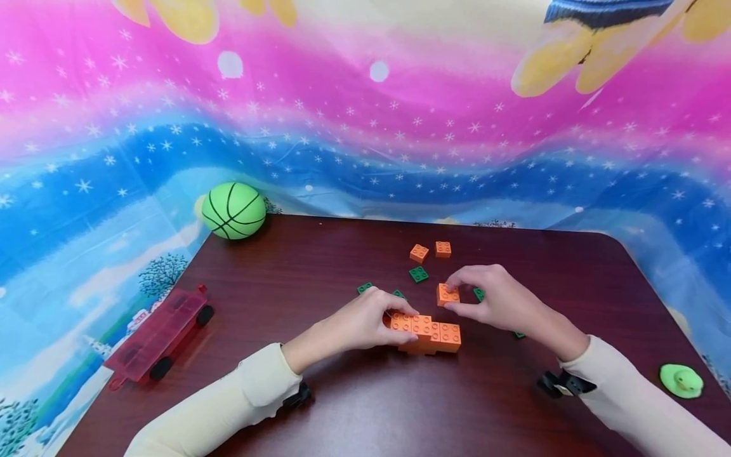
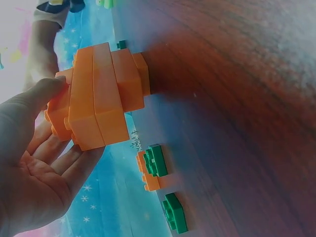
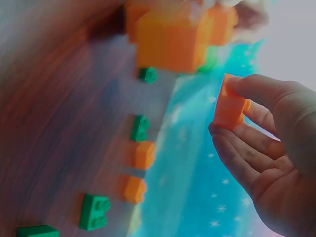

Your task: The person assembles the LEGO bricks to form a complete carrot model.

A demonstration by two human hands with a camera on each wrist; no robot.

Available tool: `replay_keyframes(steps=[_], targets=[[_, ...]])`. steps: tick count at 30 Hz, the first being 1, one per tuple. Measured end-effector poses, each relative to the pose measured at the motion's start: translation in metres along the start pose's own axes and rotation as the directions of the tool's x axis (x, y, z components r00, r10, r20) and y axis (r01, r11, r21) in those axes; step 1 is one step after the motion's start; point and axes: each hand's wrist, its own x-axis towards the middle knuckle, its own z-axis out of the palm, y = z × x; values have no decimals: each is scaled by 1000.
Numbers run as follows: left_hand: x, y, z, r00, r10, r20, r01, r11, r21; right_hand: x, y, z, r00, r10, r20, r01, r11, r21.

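An orange toy-brick structure (image 1: 429, 339), built in stacked layers with studs on top, stands on the dark table. My left hand (image 1: 365, 320) grips its left end between thumb and fingers. The left wrist view shows the thumb on one side of the structure (image 2: 98, 98) and fingers on the other. Above the table, to the right of and behind the structure, my right hand (image 1: 499, 301) pinches a single orange brick (image 1: 448, 294). That brick (image 3: 229, 104) sits between thumb and fingertips in the right wrist view, apart from the structure.
Two loose orange bricks (image 1: 431, 251) lie farther back. Several green bricks (image 1: 419, 274) are scattered behind and beside the hands. At the left is a translucent red toy wagon (image 1: 162, 333), with a green ball (image 1: 234, 211) at the back-left corner. A green toy (image 1: 681, 381) lies near the right edge.
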Motion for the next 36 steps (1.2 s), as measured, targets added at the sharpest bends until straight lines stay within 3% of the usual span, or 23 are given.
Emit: replay_keyframes(steps=[6, 13, 20, 28, 36], targets=[[1, 1, -1, 1000, -11, 4, 11, 1000, 3, -11, -15, -11, 994, -98, -39, 100, 994, 37], [1, 1, -1, 1000, -11, 3, 11, 1000, 1, -18, -22, -7, 984, -163, -70, 169, 981, 90], [2, 1, -1, 1000, -5, 4, 5, 1000, -7, -22, -26, 6, 988, -146, -38, 150, 982, 114], [2, -1, 0, 1000, -2, 1, 2, 1000, -8, -26, -27, 14, 994, -102, -26, 103, 993, 48], [1, -2, 1, 1000, 3, -3, -3, 1000, -21, -27, -25, 20, 993, -116, -8, 116, 988, 101]])
